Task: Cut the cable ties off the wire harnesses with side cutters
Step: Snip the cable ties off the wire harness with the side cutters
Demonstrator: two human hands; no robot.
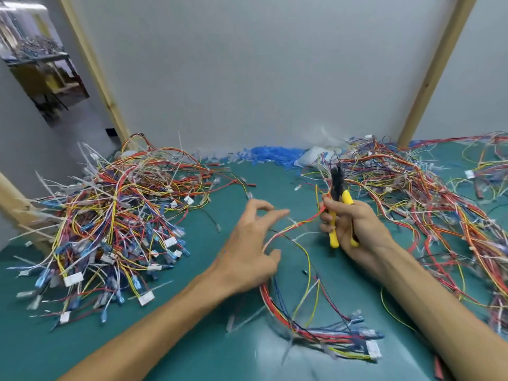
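On the flat green bench (165,339), right in front of the person, lies one loose wire harness of red, blue, yellow and black strands (277,306), looped open with its white plastic connector (373,350) at the near end. Just above that harness the left hand (247,251) is spread, fingers loosely curved, its grip wide and holding nothing that I can make out; a red strand runs close under the thumb, touching or not I cannot tell. To the right of the harness the right hand (354,226) has its grip wrapped round the yellow-handled side cutters (347,198), dark blades pointing up and away from the wires, so no cut is being made just now. A pale tie-like bit (293,223) shows on the strand rising from the harness toward the cutters, though it is blurred. Well left of the harness sits a big tangled heap of wires (115,221) bristling with white tie tails, which I take to be waiting. Right of it sprawls a looser, flatter mass of wires (412,193), probably the finished lot. Beyond the harness, along the wall, a drift of small blue and white scraps (272,154) has gathered. My guess is roughly midway, with plenty left.
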